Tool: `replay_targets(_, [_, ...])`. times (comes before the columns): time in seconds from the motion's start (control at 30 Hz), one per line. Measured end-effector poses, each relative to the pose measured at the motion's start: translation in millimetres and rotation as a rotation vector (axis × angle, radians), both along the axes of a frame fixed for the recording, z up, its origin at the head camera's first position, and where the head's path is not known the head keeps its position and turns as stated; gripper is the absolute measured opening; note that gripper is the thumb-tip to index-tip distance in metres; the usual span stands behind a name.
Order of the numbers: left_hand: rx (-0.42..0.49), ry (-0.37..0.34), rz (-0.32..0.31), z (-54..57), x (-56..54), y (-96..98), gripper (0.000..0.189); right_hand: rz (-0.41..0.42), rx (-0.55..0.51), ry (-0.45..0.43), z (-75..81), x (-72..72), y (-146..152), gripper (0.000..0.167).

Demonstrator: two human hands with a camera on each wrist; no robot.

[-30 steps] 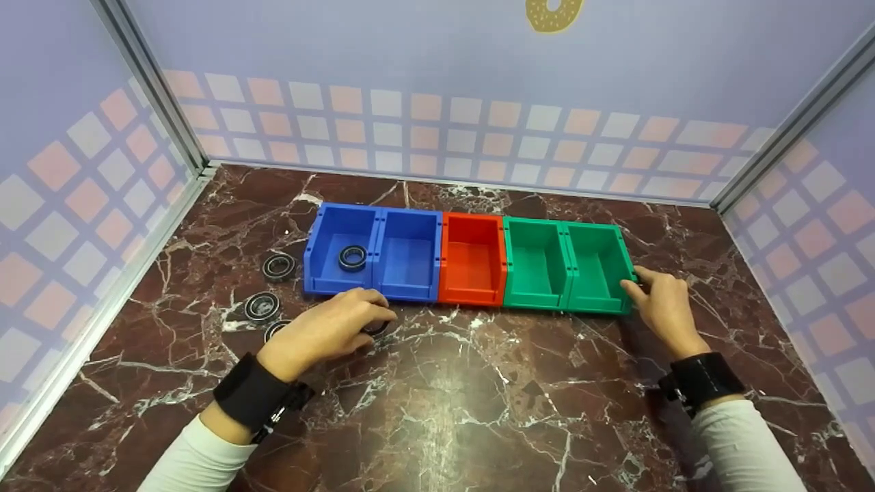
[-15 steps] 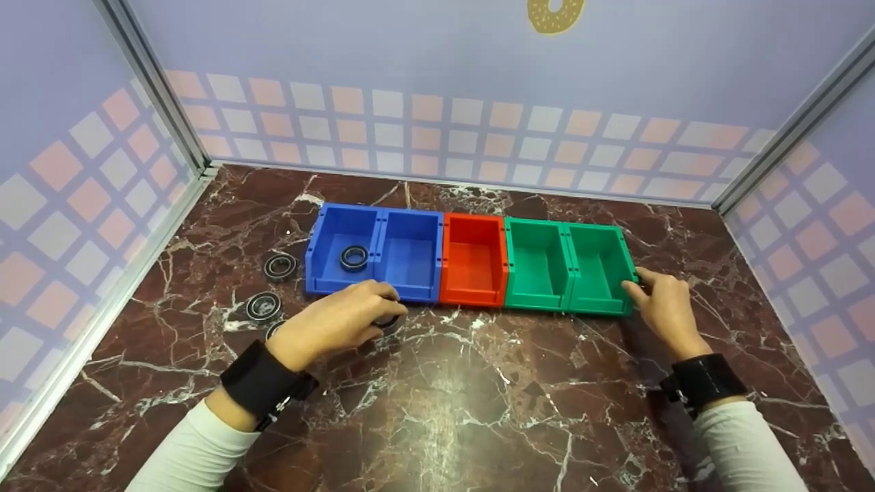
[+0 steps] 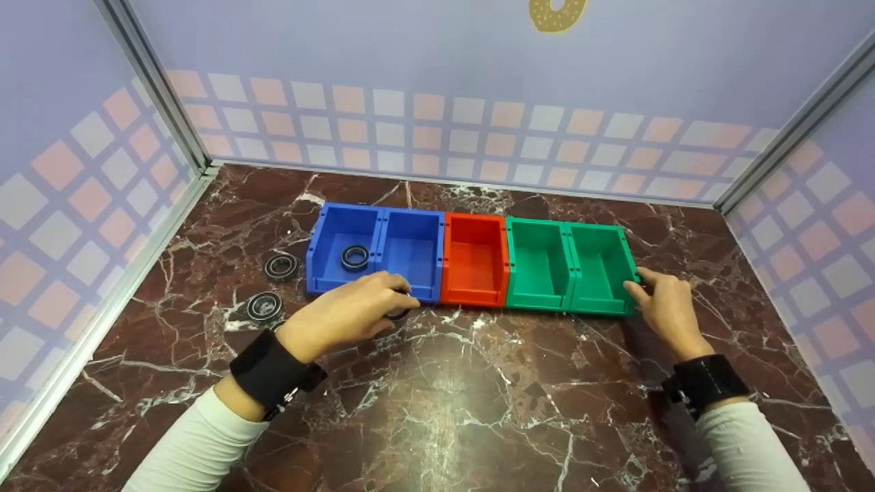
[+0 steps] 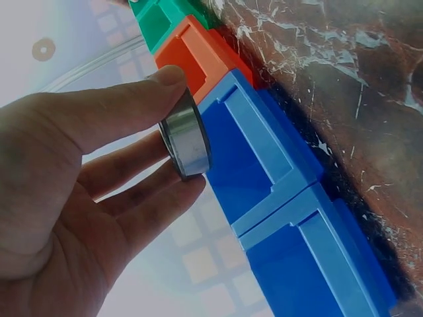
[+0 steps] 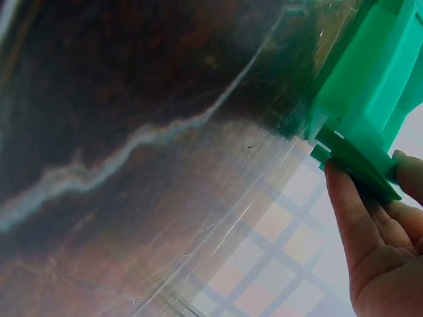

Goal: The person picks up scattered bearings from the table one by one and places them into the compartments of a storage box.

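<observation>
My left hand (image 3: pixel 348 307) pinches a ball bearing (image 4: pixel 188 142) between thumb and fingers, just in front of the second blue bin (image 3: pixel 409 256); in the left wrist view its shiny outer ring shows edge-on. My right hand (image 3: pixel 668 307) grips the outer side wall of the rightmost green bin (image 3: pixel 601 260), thumb on the inner side and fingers outside, as the right wrist view of the green bin (image 5: pixel 363 86) also shows. Another bearing (image 3: pixel 355 258) lies in the leftmost blue bin (image 3: pixel 338 283), near its right wall.
A red bin (image 3: pixel 473 263) and another green bin (image 3: pixel 539 263) complete the joined row. On the marble-patterned table (image 3: pixel 478 396), left of the bins, lie a bearing (image 3: pixel 280 266) and another bearing (image 3: pixel 264 307); one more is mostly hidden behind my left hand. Patterned walls surround the table.
My left hand has moved right and slightly away from me with the bearing, from before the leftmost blue bin to before the second one. The right hand keeps its hold on the green bin.
</observation>
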State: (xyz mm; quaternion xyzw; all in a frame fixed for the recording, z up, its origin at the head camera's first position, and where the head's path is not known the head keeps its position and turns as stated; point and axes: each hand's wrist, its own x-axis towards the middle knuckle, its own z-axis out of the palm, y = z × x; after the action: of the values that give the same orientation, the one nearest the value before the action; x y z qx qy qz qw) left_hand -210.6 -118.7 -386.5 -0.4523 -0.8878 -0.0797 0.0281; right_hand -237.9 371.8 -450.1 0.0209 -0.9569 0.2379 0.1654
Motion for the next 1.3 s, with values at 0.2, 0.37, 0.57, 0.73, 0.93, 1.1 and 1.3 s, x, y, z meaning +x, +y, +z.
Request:
replay_targets(0.2, [0.006,0.008,-0.023,5.3,-4.8,1.5,0.044,0.002,-0.006,0.011,-0.8,0.1,0,0.041])
replay_targets(0.37, [0.032,0.000,-0.031,10.1,-10.2,2.8,0.045,-0.006,0.001,0.019,-1.1,-0.8,0,0.039])
replay_targets(0.57, [0.044,0.011,-0.052,15.0,-16.7,5.5,0.044,-0.015,0.003,0.017,-1.1,-0.5,-1,0.039])
replay_targets(0.73, [0.038,0.032,-0.063,17.5,-21.8,7.1,0.038,-0.013,0.000,0.015,-1.2,-0.1,-1,0.039])
replay_targets(0.93, [0.051,0.063,-0.075,20.2,-29.1,8.4,0.034,-0.004,0.000,0.023,-1.1,-0.3,0,0.039])
replay_targets(1.1, [0.057,0.041,-0.054,25.1,-33.9,10.1,0.034,0.006,-0.002,0.035,-1.6,-0.2,0,0.039])
replay_targets(1.3, [0.066,0.006,-0.014,28.1,-40.2,10.5,0.038,0.002,-0.004,0.040,-2.2,-0.5,-1,0.038])
